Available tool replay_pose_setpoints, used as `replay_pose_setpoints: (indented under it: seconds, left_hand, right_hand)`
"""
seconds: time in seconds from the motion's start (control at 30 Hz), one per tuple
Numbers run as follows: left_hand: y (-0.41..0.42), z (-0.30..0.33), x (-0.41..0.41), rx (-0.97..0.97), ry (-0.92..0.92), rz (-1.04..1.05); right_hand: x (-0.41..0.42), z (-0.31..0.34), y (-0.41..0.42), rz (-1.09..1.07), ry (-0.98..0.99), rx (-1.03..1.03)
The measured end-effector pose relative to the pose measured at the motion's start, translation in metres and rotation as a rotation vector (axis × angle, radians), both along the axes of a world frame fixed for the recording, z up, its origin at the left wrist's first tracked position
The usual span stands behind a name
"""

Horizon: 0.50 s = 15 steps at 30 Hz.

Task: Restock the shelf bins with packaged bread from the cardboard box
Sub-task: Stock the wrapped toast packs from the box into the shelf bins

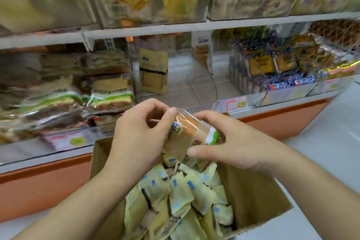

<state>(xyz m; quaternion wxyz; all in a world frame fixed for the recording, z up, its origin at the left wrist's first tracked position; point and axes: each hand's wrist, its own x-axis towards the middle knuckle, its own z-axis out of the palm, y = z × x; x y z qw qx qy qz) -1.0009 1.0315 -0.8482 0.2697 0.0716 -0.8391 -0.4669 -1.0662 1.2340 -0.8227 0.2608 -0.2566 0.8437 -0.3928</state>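
Shop shelving [175,27] of pale grey metal on an orange base filled the background, its two tiers lined with clear, hard plastic bins, much of the view smeared by blur. On the lower shelf, the left bin [64,93] was heaped with glossy cellophane packs of layered cake in brown, cream and green. The middle bin [202,87], with a curved transparent front wall, was nearly bare and held one upright tan packet [153,72] against its back left corner. The right bin [272,72] was crammed with crinkly blue-patterned wrappers.

Below the shelf's front edge stood a brown cardboard box [253,197], flaps open, matte and creased. It was filled with a loose jumble of flat, square, pale yellow bread packets [175,200], each marked with a small blue patch and a dark stripe.

Over the box's far edge, both hands met on one packaged bread [191,134], a soft rectangular pack in clear shiny film with tan, white and green print. The left hand [140,134] pinched its upper end between thumb and curled fingers. The right hand [233,142] clasped its lower side, thumb pressed along the near edge and fingers wrapped over the far one.
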Motion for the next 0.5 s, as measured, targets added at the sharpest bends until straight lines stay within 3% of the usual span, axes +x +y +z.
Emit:
replay_pose_setpoints:
  seconds: [0.13,0.33,0.4,0.5]
  left_hand:
    - [-0.027,0.025,0.019,-0.074,0.006,0.054]
    - [-0.08,0.043,0.047,0.136,-0.113,0.2]
    - [-0.091,0.041,0.055,0.327,-0.282,0.169]
    - [-0.092,0.037,0.058,0.703,-0.523,-0.086]
  right_hand:
    - [0.022,0.005,-0.041,-0.013,0.082,-0.055]
    - [0.022,0.003,-0.07,-0.132,-0.39,-0.445]
    - [0.02,-0.002,-0.081,-0.202,-0.466,-0.527]
    - [0.021,-0.003,-0.1,-0.271,-0.54,-0.599]
